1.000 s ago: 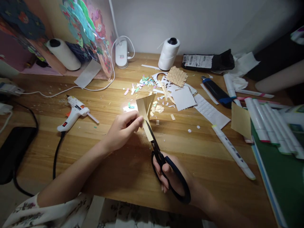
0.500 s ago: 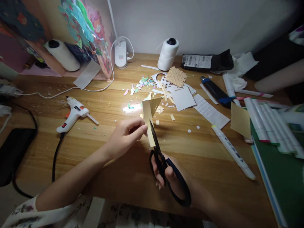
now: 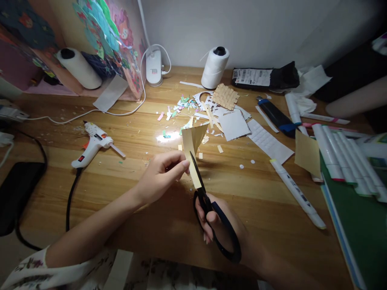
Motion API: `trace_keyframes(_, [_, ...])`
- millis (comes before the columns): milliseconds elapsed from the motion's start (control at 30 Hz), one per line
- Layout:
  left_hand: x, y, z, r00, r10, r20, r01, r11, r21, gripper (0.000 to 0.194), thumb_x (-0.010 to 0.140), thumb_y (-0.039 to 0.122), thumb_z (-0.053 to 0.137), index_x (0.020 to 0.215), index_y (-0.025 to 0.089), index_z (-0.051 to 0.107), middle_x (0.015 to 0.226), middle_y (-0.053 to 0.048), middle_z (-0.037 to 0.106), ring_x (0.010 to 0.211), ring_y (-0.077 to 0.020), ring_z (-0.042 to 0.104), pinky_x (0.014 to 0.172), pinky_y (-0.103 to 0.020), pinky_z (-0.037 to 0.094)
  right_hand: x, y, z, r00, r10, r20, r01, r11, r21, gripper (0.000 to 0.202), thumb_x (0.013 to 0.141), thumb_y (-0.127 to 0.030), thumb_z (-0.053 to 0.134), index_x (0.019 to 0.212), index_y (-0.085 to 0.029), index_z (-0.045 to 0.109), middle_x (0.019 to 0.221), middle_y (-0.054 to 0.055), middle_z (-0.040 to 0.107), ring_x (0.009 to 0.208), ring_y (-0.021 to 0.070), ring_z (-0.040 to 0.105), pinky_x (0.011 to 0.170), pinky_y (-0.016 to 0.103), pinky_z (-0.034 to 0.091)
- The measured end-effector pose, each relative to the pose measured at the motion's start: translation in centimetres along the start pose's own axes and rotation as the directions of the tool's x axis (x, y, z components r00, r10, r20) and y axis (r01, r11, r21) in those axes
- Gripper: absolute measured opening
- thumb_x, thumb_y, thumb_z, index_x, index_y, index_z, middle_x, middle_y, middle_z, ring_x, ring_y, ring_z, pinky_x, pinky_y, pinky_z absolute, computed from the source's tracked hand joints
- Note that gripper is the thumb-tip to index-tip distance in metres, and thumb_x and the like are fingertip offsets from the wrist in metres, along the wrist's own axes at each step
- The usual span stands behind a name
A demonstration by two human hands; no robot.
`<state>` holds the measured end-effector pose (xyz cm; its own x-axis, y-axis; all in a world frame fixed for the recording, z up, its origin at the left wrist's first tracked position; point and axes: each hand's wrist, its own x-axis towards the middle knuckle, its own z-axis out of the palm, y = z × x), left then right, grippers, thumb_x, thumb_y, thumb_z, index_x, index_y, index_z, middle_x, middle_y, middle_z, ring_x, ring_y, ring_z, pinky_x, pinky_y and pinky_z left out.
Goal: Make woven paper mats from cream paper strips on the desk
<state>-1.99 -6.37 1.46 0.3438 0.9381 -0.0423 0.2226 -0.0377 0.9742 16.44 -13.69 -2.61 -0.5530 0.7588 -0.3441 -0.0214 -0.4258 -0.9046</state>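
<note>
Mid-snip by the look of it, running black scissors (image 3: 206, 203) lengthwise along a piece of tan paper (image 3: 188, 141) held up over the middle of the bench (image 3: 256, 189). In the left hand (image 3: 165, 175), pinching the paper's left edge between thumb and fingers, right near the blade. In the right hand (image 3: 222, 221), gripping the handles with fingers curled through the loops. Can't tell how wide the blades stand, one maybe hidden behind the paper.

For the next bit, probably best to hold that pinch steady and guide the blade straight up the sheet, minding the left thumb. Kinda close to the cut imo.

Room-wise, pretty decent. Open wood to the right, as far as a white marker (image 3: 298, 193), then a green board (image 3: 353, 217) along the side. Loose paper scraps (image 3: 187, 104) just past the sheet, so not a great spot for dropping offcuts. Over left, a glue gun (image 3: 96, 143) with a black cord (image 3: 71, 201) near the left forearm, easy to snag. Front edge right under both forearms.
</note>
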Motion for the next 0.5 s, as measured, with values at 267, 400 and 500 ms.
trace_keyframes(267, [0.0,-0.7,-0.3,0.968,0.147,-0.201,-0.13,0.987,0.093,0.026,0.09,0.028,0.05,0.067,0.017,0.05,0.059,0.004,0.041,0.055,-0.0089,0.038,0.052,-0.023,0.029,-0.2,-1.0,-0.3,0.998,-0.006,0.061,0.011,0.995,-0.095,0.063,0.069,-0.081,0.04,0.076,-0.019,0.045,0.051,-0.006,0.042,0.042,0.0082,0.039,0.042,0.021,0.033])
trace_keyframes(400, [0.0,-0.5,-0.6,0.959,0.187,-0.214,-0.161,0.978,0.134,0.027,0.09,0.025,0.05,0.064,0.017,0.049,0.058,0.004,0.04,0.054,-0.0087,0.037,0.051,-0.023,0.029,-0.2,-1.8,-0.3,0.996,-0.02,0.084,0.035,0.981,-0.189,0.066,0.069,-0.083,0.033,0.078,-0.019,0.045,0.055,-0.005,0.044,0.046,0.0093,0.04,0.045,0.022,0.033])
trace_keyframes(500, [-0.2,-0.3,-0.3,0.961,0.188,-0.2,-0.167,0.979,0.12,0.024,0.089,0.025,0.051,0.067,0.017,0.054,0.056,0.004,0.041,0.051,-0.0082,0.037,0.047,-0.023,0.027,-0.1,-2.2,-0.2,0.993,-0.063,0.095,0.086,0.961,-0.262,0.068,0.07,-0.084,0.026,0.078,-0.019,0.045,0.06,-0.002,0.048,0.052,0.0114,0.042,0.048,0.024,0.034])
